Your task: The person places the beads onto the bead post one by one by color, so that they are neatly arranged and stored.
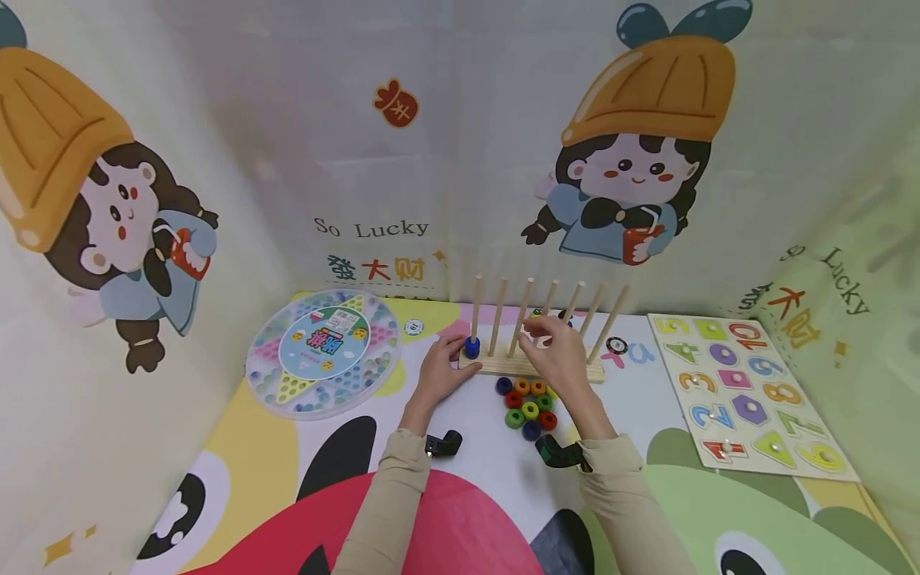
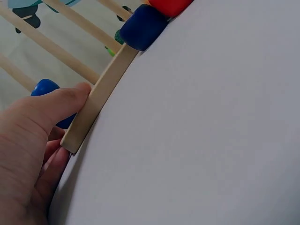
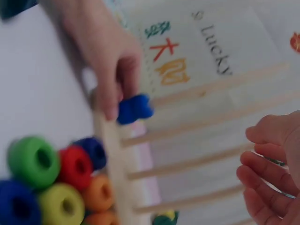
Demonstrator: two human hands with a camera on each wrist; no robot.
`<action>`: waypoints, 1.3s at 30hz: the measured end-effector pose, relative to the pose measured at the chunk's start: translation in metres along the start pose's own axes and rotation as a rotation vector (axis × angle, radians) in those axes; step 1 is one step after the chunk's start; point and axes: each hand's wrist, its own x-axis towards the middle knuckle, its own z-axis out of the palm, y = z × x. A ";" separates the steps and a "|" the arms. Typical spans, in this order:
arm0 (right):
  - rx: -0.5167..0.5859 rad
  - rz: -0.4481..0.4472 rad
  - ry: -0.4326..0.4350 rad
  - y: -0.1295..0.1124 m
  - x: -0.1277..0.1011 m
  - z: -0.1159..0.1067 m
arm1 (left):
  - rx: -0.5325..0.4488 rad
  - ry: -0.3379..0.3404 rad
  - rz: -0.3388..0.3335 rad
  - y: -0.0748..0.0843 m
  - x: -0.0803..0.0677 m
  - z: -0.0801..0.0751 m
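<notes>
A wooden peg rack (image 1: 528, 367) with several upright pegs stands at the middle of the table. My left hand (image 1: 441, 373) grips the left end of its base, thumb on the front side and fingers behind, as the left wrist view shows. Beside that hand, blue beads (image 3: 135, 109) sit low on the leftmost peg. My right hand (image 1: 561, 355) hovers by the middle pegs; in the right wrist view its fingers (image 3: 255, 166) are loosely bent with nothing seen between them. In front of the base lie loose beads in blue, red, orange, yellow and green (image 3: 33, 155).
At the left lies a round Chinese checkers board (image 1: 323, 351) under a clear cover. A number and shape puzzle board (image 1: 747, 395) lies at the right. Behind the rack hangs a printed cloth (image 1: 489, 176). A black and white round token (image 1: 616, 346) is right of the rack.
</notes>
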 end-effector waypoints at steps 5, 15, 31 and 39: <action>-0.017 0.084 -0.088 0.026 -0.015 -0.005 | -0.015 -0.004 -0.013 0.001 0.001 0.000; 0.020 0.143 -0.252 0.067 -0.041 -0.017 | -0.048 -0.015 -0.059 -0.001 -0.002 -0.002; -0.013 0.202 -0.342 0.088 -0.057 -0.014 | -0.032 0.000 -0.037 0.001 -0.001 0.001; 0.026 0.177 -0.253 0.081 -0.053 -0.014 | -0.028 -0.006 -0.057 0.002 -0.002 0.001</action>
